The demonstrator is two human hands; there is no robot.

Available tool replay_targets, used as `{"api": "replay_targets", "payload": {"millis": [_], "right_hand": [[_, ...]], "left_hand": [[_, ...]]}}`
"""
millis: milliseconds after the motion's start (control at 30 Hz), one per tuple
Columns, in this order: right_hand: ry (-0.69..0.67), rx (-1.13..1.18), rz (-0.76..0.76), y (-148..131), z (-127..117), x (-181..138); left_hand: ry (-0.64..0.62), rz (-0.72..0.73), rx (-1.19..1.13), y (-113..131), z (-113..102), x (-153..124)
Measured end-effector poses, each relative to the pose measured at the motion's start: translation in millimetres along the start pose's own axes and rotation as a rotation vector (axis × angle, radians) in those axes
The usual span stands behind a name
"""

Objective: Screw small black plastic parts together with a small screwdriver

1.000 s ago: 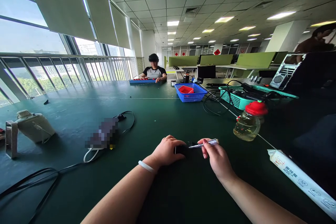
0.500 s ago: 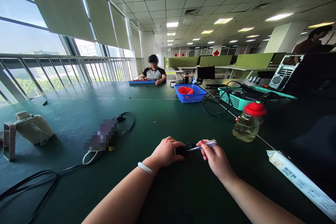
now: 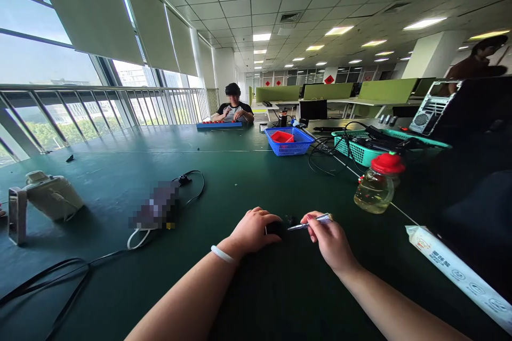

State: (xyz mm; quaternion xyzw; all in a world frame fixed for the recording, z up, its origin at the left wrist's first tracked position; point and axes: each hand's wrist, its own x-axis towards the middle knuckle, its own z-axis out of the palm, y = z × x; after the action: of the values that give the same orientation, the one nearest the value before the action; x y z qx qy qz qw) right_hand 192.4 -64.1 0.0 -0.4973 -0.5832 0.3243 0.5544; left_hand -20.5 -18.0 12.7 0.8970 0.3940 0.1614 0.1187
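The white package [image 3: 456, 272], set slantwise toward the right edge of the table [image 3: 224, 186], bears dark printed characters, an orange emblem near its far end and a row of round icons; the characters are too small to read. The silver pen-shaped tool [image 3: 323, 218] is pinched between the thumb and fingers of the right hand [image 3: 327, 235]. Its tip points toward the left edge, just beside the black object [image 3: 272, 229]; contact cannot be determined. The black object lies well short of the far edge, between the curled fingers and thumb of the left hand [image 3: 253, 230], which partly hide it. Small dark pieces [image 3: 292, 220] lie beyond the tool tip, toward the far edge.
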Motion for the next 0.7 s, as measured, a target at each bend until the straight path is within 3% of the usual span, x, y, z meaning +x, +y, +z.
{"api": "replay_targets", "payload": {"millis": [167, 533, 700], "right_hand": [[-0.033, -0.122, -0.084, -1, -1, 0], [-0.175, -0.482, -0.524, -18, 2, -11], [-0.158, -0.433, -0.631, -21, 0, -15]], "left_hand": [[-0.009, -0.011, -0.008, -3, 2, 1], [0.004, -0.036, 0.019, -3, 4, 2], [-0.006, -0.049, 0.027, -1, 1, 1]]}}
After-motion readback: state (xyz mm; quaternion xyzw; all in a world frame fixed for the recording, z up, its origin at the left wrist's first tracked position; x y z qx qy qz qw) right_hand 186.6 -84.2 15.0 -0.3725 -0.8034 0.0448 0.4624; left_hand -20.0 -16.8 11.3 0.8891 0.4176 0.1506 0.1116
